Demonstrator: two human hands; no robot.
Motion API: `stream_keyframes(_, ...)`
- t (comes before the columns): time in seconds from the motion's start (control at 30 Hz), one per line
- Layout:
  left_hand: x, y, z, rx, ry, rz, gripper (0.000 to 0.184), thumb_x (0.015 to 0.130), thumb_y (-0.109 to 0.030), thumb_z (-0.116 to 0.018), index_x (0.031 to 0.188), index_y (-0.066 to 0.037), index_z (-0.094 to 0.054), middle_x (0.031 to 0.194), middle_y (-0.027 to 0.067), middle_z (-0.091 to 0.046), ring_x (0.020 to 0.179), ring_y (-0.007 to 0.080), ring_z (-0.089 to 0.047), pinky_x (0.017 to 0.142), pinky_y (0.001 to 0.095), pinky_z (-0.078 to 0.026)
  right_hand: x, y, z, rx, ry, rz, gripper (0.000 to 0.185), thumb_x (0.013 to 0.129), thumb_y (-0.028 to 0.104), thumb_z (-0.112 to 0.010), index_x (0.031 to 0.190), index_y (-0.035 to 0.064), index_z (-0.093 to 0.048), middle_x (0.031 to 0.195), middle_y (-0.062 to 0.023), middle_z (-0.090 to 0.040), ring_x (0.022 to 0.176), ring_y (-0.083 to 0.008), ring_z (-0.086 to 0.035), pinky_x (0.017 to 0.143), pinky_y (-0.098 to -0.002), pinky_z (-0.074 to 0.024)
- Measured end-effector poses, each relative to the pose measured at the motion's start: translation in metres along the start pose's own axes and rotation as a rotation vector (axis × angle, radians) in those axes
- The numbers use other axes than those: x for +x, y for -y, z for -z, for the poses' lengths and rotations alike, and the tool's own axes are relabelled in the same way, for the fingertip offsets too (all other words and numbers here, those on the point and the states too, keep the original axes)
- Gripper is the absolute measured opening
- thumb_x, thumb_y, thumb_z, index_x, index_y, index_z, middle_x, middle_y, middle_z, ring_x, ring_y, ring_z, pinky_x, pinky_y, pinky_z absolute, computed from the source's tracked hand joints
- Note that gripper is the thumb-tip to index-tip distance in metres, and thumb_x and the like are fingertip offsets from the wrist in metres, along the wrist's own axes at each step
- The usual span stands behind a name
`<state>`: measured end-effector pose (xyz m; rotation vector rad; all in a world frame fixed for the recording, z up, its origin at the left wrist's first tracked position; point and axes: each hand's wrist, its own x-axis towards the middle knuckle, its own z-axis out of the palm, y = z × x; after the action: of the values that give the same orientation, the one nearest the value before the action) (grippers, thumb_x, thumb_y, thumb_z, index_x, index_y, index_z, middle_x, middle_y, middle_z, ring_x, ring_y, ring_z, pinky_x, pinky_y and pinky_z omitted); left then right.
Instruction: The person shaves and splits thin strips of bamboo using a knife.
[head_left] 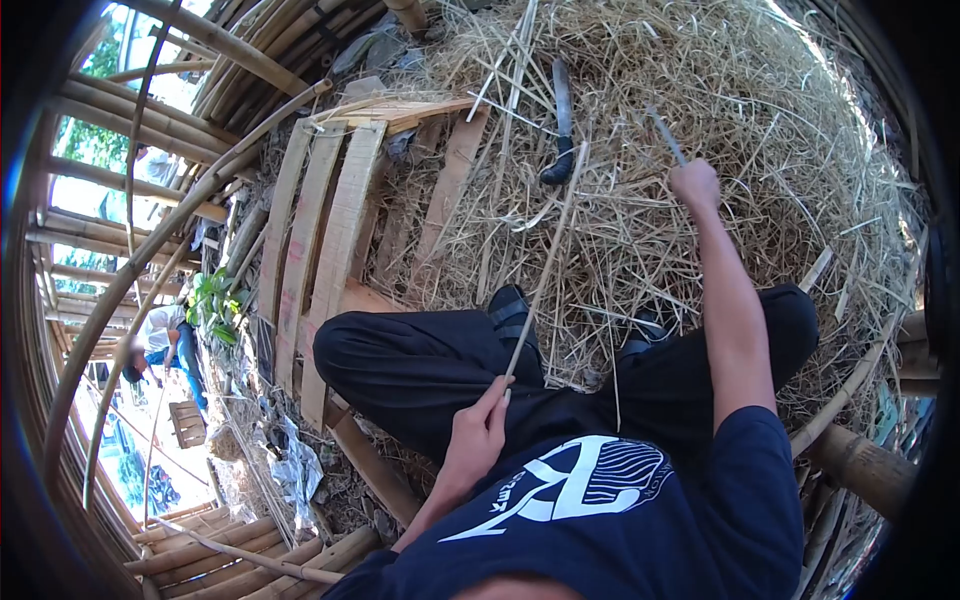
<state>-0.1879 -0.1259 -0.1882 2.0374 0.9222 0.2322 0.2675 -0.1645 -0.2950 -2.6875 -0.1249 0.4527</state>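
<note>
My left hand [475, 435] is closed near my lap around the lower end of a long thin bamboo strip [548, 285], which slants up and away over my crossed legs. Out to the right, my right hand [694, 185] grips a knife [667, 136], its narrow blade pointing forward over the straw and apart from the strip. Between the two, farther off, a machete [563, 110] with a dark handle lies on the straw. Pale split strips [515, 60] are scattered beside it.
Dry straw and shavings [740, 90] cover the ground ahead. A wooden slatted pallet [325, 230] lies to the left, near a bamboo pole framework [140, 130]. Thick bamboo [865, 470] is close on my right. Another person [170, 345] bends over outside.
</note>
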Motion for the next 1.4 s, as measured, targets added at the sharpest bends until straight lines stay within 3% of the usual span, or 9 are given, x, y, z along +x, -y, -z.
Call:
stream_keyframes(0.03,-0.01,0.001,0.005,-0.019,0.024,0.087,0.03,0.098,-0.008,-0.05,0.126,-0.001,-0.057,0.067,0.0053,-0.055,0.061,0.0051,-0.046,0.055,0.0239,-0.04,0.009,0.0,-0.005,0.066,-0.034,-0.021,0.035,0.083,0.027,-0.059,0.098,-0.0026,-0.068,0.094,-0.0209,-0.069,0.088,-0.0334,-0.068,0.077,-0.0431,-0.0534)
stream_keyframes(0.07,-0.005,0.001,0.008,-0.015,0.001,0.13,0.029,0.096,-0.006,-0.05,0.124,0.001,-0.057,0.088,0.0224,-0.066,0.076,0.0188,-0.069,0.063,0.0282,-0.047,0.013,0.004,-0.019,0.056,-0.022,-0.01,0.035,0.083,0.027,-0.059,0.098,-0.0026,-0.068,0.094,-0.0209,-0.069,0.088,-0.0334,-0.068,0.077,-0.0431,-0.0534)
stream_keyframes(0.17,0.012,-0.002,0.014,-0.102,0.038,0.194,0.03,0.098,-0.009,-0.05,0.126,-0.002,-0.057,0.061,0.0041,-0.045,0.055,0.0063,-0.037,0.051,0.0241,-0.036,-0.002,0.023,-0.044,0.554,0.323,0.064,0.045,0.088,0.045,-0.06,0.091,0.0003,-0.067,0.061,-0.0052,-0.057,0.051,-0.0161,-0.052,0.049,-0.0327,-0.0426)
stream_keyframes(0.27,0.023,0.0,0.009,-0.238,0.107,0.212,0.031,0.098,-0.011,-0.05,0.127,-0.003,-0.056,0.059,0.0016,-0.042,0.054,0.0059,-0.038,0.051,0.0235,-0.035,-0.089,0.07,-0.003,0.892,0.683,0.097,0.048,0.091,0.051,-0.059,0.084,0.0041,-0.065,0.052,0.0079,-0.034,0.042,-0.0048,-0.03,0.041,-0.0244,-0.0251)
stream_keyframes(0.5,0.04,-0.014,0.02,-0.492,0.288,0.372,0.033,0.099,-0.017,-0.052,0.128,-0.002,-0.056,0.063,-0.0023,-0.048,0.051,0.0037,-0.042,0.047,0.0209,-0.037,-0.095,0.079,0.004,1.176,0.69,0.18,0.024,0.093,0.027,-0.066,0.08,0.0087,-0.056,0.052,0.0104,-0.033,0.041,-0.0021,-0.027,0.04,-0.0215,-0.0221)
stream_keyframes(0.93,0.128,-0.051,-0.016,-0.426,0.181,-0.011,0.029,0.1,-0.017,-0.052,0.12,0.001,-0.058,0.064,-0.0011,-0.052,0.054,0.0039,-0.046,0.049,0.0214,-0.037,-0.13,0.085,0.045,1.178,0.697,0.338,0.032,0.096,0.033,-0.059,0.083,0.0036,-0.061,0.049,0.009,-0.034,0.04,-0.0026,-0.027,0.041,-0.0239,-0.0218)
stream_keyframes(1.0,0.13,-0.054,-0.017,-0.385,0.111,-0.056,0.024,0.1,-0.015,-0.051,0.116,0.0,-0.061,0.06,-0.0018,-0.049,0.052,0.004,-0.044,0.048,0.0229,-0.034,-0.125,0.082,0.048,1.159,0.726,0.354,0.038,0.095,0.036,-0.06,0.081,0.0012,-0.065,0.048,0.0028,-0.041,0.04,-0.0083,-0.035,0.042,-0.0279,-0.0299)
stream_keyframes(1.1,0.133,-0.053,-0.008,-0.242,-0.048,-0.055,0.023,0.099,-0.013,-0.053,0.114,0.0,-0.064,0.06,-0.0032,-0.048,0.054,0.0019,-0.039,0.048,0.0203,-0.031,-0.151,0.086,0.064,0.295,0.274,0.69,0.035,0.087,0.036,-0.063,0.079,0.0026,-0.072,0.065,-0.017,-0.064,0.059,-0.0329,-0.063,0.062,-0.0428,-0.0501)
stream_keyframes(1.4,0.139,-0.053,-0.001,0.047,-0.225,-0.231,0.018,0.093,-0.009,-0.057,0.103,0.004,-0.065,0.063,0.019,-0.055,0.05,0.0206,-0.049,0.052,0.0343,-0.04,-0.184,0.077,-0.007,0.057,0.277,0.918,0.019,0.071,0.014,-0.057,0.065,-0.0023,-0.065,0.066,-0.0247,-0.062,0.066,-0.0403,-0.065,0.067,-0.0464,-0.0543)
